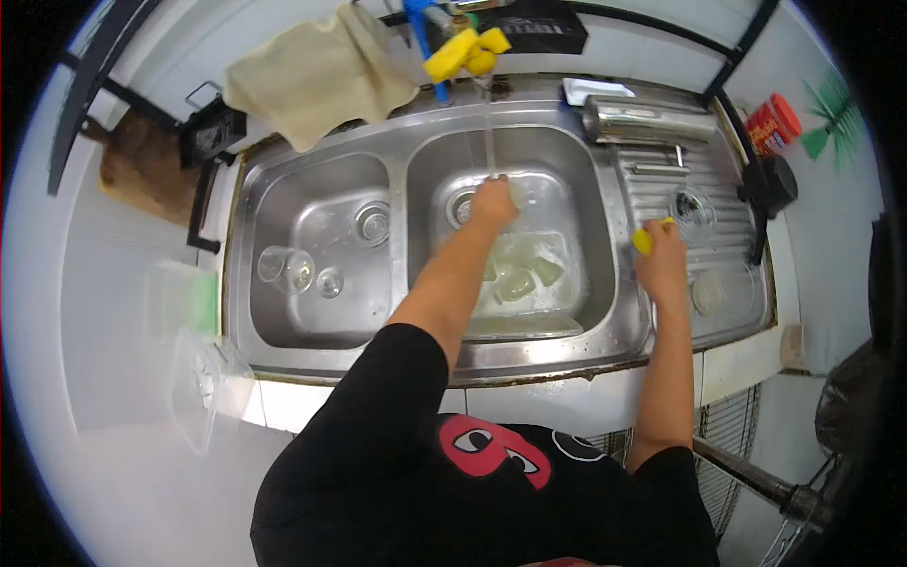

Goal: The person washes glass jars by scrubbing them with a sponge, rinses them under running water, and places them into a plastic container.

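Note:
My left hand [493, 202] is in the right sink basin [593, 203], under a thin stream of water from the tap. Its fingers are closed, and a pale, see-through edge shows beside them; the thing itself is mostly hidden. Below that arm, a clear rectangular tub [540, 326] on the basin floor holds several pale green, translucent pieces [516, 283]. Over the ribbed drainboard, by the basin's right rim, my right hand [663, 260] is closed around a yellow sponge [643, 242].
Clear glassware [285, 269] lies in the left basin [326, 321]. On the drainboard [652, 189] are a metal cylinder [647, 120], a glass [693, 210] and a clear container [723, 291]. The yellow-topped tap [468, 54] stands behind, beside a hanging beige cloth [316, 76].

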The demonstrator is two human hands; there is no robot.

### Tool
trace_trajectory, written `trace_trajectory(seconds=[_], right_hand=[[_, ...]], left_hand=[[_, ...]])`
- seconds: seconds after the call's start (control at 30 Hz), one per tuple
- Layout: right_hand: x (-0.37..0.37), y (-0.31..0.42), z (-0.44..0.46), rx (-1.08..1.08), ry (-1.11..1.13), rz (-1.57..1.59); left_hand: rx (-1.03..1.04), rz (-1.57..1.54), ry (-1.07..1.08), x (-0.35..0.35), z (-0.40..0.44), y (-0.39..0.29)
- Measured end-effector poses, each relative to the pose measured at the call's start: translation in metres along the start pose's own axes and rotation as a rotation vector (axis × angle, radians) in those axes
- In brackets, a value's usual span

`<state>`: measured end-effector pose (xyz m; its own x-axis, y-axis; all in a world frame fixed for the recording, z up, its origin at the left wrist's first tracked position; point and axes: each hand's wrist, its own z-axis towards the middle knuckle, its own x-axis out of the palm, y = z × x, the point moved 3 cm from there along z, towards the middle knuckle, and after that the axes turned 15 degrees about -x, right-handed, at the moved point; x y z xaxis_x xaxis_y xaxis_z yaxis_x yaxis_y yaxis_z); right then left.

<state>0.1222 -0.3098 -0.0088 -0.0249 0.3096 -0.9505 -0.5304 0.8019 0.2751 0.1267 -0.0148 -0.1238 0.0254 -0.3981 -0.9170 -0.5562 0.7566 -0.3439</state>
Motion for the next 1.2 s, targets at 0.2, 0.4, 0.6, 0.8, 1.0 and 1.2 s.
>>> trace_trajectory(seconds=[0.2,0.4,0.6,0.8,1.0,1.2], right_hand=[[-0.017,-0.005,0.000,-0.077,-0.280,0.202],[-0.005,0.002,0.009,-0.134,-0.290,0.640],[-0.001,0.023,-0.003,-0.088,-0.212,0.750],[-0.015,0.041,-0.022,-0.010,-0.202,0.768],[-0.011,-0.001,-0.040,-0.017,-0.191,0.828],[-0.004,-0.018,-0.047,0.051,-0.253,1.012]], left_hand=[[-0.019,-0.234,-0.212,0.015,0.010,0.011],[-0.128,-0.347,-0.093,-0.004,-0.019,0.014],[0.028,0.023,0.016,0.001,-0.030,0.025],[0.020,-0.259,0.038,0.007,-0.031,0.034],[0.113,-0.249,-0.126,-0.076,-0.060,0.057],[-0.285,-0.040,-0.535,-0.273,-0.143,0.178]])
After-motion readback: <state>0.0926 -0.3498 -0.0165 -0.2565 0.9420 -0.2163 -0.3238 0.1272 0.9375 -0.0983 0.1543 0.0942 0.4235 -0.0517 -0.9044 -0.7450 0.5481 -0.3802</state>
